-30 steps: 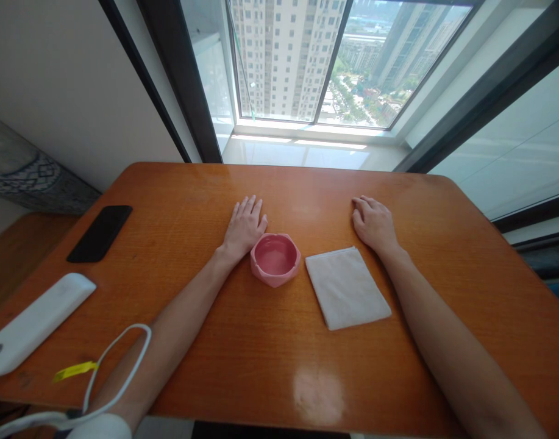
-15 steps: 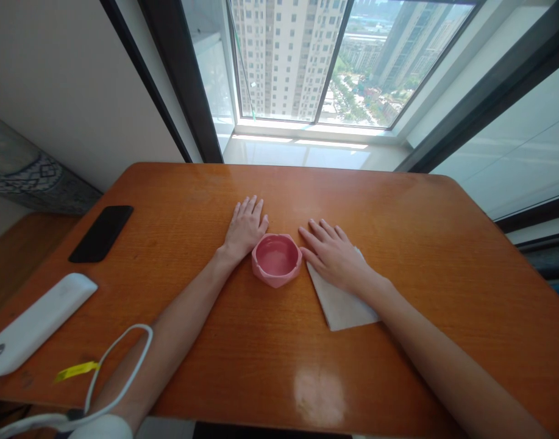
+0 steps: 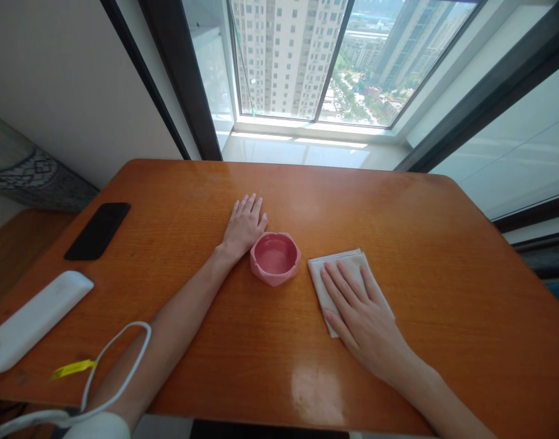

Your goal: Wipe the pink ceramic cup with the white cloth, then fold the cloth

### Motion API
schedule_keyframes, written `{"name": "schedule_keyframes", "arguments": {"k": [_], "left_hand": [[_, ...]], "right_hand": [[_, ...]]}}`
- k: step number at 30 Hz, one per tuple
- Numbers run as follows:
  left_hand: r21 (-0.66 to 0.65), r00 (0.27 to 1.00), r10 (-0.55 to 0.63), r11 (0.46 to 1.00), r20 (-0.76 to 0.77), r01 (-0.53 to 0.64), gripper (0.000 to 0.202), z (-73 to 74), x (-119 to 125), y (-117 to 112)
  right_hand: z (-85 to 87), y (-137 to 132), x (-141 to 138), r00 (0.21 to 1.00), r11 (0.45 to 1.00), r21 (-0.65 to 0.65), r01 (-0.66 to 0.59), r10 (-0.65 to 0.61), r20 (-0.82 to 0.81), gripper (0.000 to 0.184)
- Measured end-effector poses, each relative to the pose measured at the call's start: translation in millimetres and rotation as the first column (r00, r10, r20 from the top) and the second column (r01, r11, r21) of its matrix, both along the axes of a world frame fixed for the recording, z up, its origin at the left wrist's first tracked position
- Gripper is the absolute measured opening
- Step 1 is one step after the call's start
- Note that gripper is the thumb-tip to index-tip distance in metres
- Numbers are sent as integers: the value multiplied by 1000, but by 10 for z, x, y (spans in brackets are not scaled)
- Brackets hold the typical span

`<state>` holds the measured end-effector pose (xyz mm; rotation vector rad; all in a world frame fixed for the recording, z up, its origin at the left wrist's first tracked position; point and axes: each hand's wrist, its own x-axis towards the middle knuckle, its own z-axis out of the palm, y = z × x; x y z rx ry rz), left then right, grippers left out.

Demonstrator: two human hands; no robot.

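Note:
A pink faceted bowl (image 3: 274, 277), its inside also pink, stands upright near the middle of the wooden table (image 3: 242, 360). Just behind and left of it, my left hand (image 3: 244, 225) lies flat on the tabletop, fingers stretched out; its thumb side is close to the rim, and I cannot tell if they touch. To the bowl's right is a folded whitish cloth (image 3: 322, 283). My right hand (image 3: 361, 317) rests palm down on that cloth with fingers extended, covering its middle and near right part.
On the left of the table lie a black phone (image 3: 97, 231) and a long white device (image 3: 36, 326). A white cable (image 3: 144, 353) with a yellow tag (image 3: 73, 369) loops over my left forearm. Beyond the far edge stands a window (image 3: 306, 67).
My right hand has drawn back from beside the bowl, towards me and to the right, onto the cloth. My left hand and the bowl stay in place.

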<state>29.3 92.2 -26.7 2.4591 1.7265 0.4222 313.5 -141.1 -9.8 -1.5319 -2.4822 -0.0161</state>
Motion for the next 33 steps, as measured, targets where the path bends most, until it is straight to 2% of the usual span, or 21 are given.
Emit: {"name": "schedule_keyframes", "arguments": {"k": [2, 6, 8, 12, 15, 16, 17, 18, 20, 21, 22, 23, 24, 25, 26, 29, 31, 33], "left_hand": [[3, 1000, -1, 1000, 3, 1, 64, -8, -2, 4], [8, 1000, -3, 1000, 14, 3, 64, -10, -2, 4], [4, 1000, 0, 1000, 17, 0, 64, -2, 0, -1], [-10, 1000, 11, 1000, 14, -11, 64, 14, 5, -10], [-6, 1000, 7, 1000, 14, -7, 65, 10, 6, -11], [-4, 1000, 5, 1000, 15, -5, 64, 6, 5, -10], [-1, 1000, 4, 1000, 18, -4, 64, 2, 4, -9], [1, 1000, 5, 1000, 20, -5, 64, -2, 2, -8], [2, 1000, 9, 1000, 27, -9, 64, -7, -2, -8], [2, 1000, 10, 1000, 30, -10, 64, -7, -3, -8], [0, 999, 9, 1000, 32, -9, 64, -5, -3, -9], [-3, 999, 7, 1000, 32, -7, 64, -1, -2, -9], [-7, 1000, 5, 1000, 30, -5, 64, 4, 1, -10], [-12, 1000, 4, 1000, 27, -4, 65, 12, 5, -11], [-18, 1000, 4, 1000, 22, -4, 65, 21, 10, -12], [-36, 1000, 10, 999, 2, -10, 65, 60, 15, -30], [-49, 1000, 1, 999, -9, -2, 65, 95, 0, -59], [-62, 1000, -18, 998, -20, 16, 65, 134, -26, -99]], "right_hand": [[13, 5, -7, 1000, 1000, -16, -3, 3, -4, 90], [31, 46, 19, 999, 999, -35, -37, 37, -18, 118], [25, 42, 31, 999, 998, -39, -47, 47, -10, 121], [19, 23, 18, 999, 999, -45, -29, 27, -38, 95], [37, 57, 17, 969, 992, -123, 22, -52, -241, 69], [43, 80, 24, 928, 983, -180, 50, -112, -355, 62], [45, 108, 32, 855, 967, -241, 83, -193, -482, 57], [43, 140, 39, 740, 947, -297, 123, -287, -608, 54], [30, 213, 31, 417, 897, -392, 203, -441, -795, 56], [24, 252, 7, 253, 875, -427, 227, -477, -842, 60], [24, 292, -36, 123, 861, -450, 238, -486, -865, 65], [34, 334, -98, 47, 857, -455, 240, -479, -877, 70], [57, 375, -181, 31, 864, -443, 239, -463, -886, 74], [92, 418, -282, 70, 879, -407, 247, -435, -898, 76], [140, 460, -396, 160, 900, -350, 259, -398, -904, 77], [305, 601, -760, 564, 957, -170, 233, -276, -778, 68], [388, 710, -976, 748, 995, -34, 94, -93, -657, 69], [439, 830, -1168, 857, 991, 67, -117, 135, -498, 75]]}}
